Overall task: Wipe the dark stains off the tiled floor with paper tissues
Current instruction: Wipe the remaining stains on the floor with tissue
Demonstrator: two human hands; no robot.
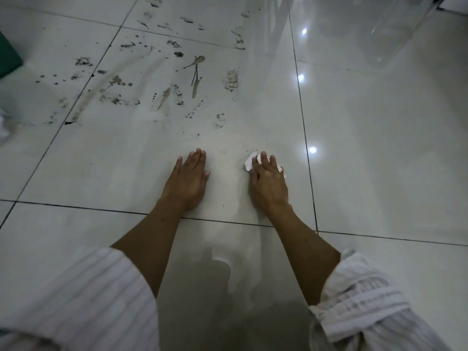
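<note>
Fingers (266,163) of my right hand (269,184) pressed down on a crumpled white paper tissue (250,162), my left hand (188,182) flat, fingers together, on the glossy pale tiled floor (367,148), dark smeared stains (121,84) well ahead, striped white sleeves (83,295) below

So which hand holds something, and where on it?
The right hand presses flat on top of a white tissue against the floor; the left hand holds nothing.

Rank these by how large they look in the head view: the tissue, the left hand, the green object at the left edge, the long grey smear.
1. left hand
2. green object, cut off by the frame, so unsure
3. long grey smear
4. tissue, mostly hidden under the right hand
</note>
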